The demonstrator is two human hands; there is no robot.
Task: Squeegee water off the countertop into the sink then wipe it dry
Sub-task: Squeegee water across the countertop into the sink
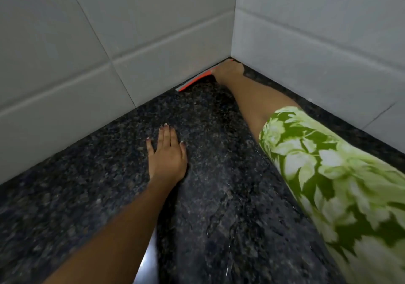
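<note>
Right hand [228, 70] grips squeegee [195, 80] (corner, against wall); left hand [167, 152] flat on countertop [87, 196].

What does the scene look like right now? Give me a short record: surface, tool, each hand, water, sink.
surface: dark speckled countertop meeting white tiled walls at a corner
tool: orange squeegee, blade along the wall base near the corner
right hand: reached into the corner, gripping the squeegee
left hand: flat on the countertop, holding nothing
water: wet streak down the middle
sink: only a metal edge at the bottom
</note>
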